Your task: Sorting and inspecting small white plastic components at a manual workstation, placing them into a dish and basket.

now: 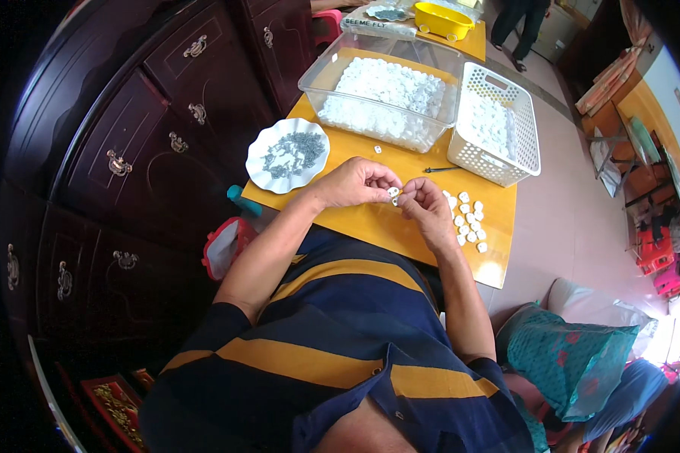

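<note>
Over the front part of the yellow table (355, 219), my two hands meet fingertip to fingertip. Between them is a small white plastic piece with dark holes (394, 192). My left hand (359, 183) pinches it from one side, while my right hand (428, 211) has thumb and fingers closed at its other side. Fingers cover part of the piece. Several similar white pieces (465, 219) lie loose just right of my right hand. A scalloped white plate (258, 167) holding small dark grey bits (298, 153) stands left of my left hand.
A clear plastic bin (434, 140) full of white pieces stands behind my hands, beside a white perforated basket (506, 167). A thin black tool (442, 170) lies before the basket. One white piece (378, 149) sits near the bin. Dark cabinets (151, 113) line the left.
</note>
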Tool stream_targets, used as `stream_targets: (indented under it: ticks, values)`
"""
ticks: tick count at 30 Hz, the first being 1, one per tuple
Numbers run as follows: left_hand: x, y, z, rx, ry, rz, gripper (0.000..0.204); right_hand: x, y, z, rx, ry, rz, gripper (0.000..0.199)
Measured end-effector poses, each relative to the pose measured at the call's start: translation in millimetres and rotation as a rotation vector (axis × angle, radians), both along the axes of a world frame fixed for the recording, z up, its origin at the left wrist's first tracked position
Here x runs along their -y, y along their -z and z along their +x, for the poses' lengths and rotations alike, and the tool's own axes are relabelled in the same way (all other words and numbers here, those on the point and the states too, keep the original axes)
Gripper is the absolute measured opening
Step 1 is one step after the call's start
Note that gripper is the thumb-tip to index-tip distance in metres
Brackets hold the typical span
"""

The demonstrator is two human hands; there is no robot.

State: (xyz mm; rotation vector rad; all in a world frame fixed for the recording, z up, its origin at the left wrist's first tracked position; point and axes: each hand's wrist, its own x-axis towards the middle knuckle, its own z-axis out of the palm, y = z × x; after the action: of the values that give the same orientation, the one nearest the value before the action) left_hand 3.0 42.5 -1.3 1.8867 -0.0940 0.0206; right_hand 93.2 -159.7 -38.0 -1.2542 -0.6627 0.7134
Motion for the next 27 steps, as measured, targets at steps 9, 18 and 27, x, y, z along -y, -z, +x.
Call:
stream_targets:
  ticks: [9, 18, 27]
  values:
    - [10.6, 14.4, 6.3, 0.057, -0.027, -0.101, 0.025, -1.9, -4.7, -3.8, -0.169, 0.082, 0.054, 0.009]
    - [35.4, 17.1, 7.2, 0.302, -0.229, 0.133, 0.033, -7.4, -0.5, -8.2, -0.351, 0.199, 0.150, 0.012]
    - [39.1, 17.1, 7.6, 0.376, -0.274, 0.250, 0.027, -7.7, 5.3, -7.6, -0.310, 0.214, 0.151, 0.012]
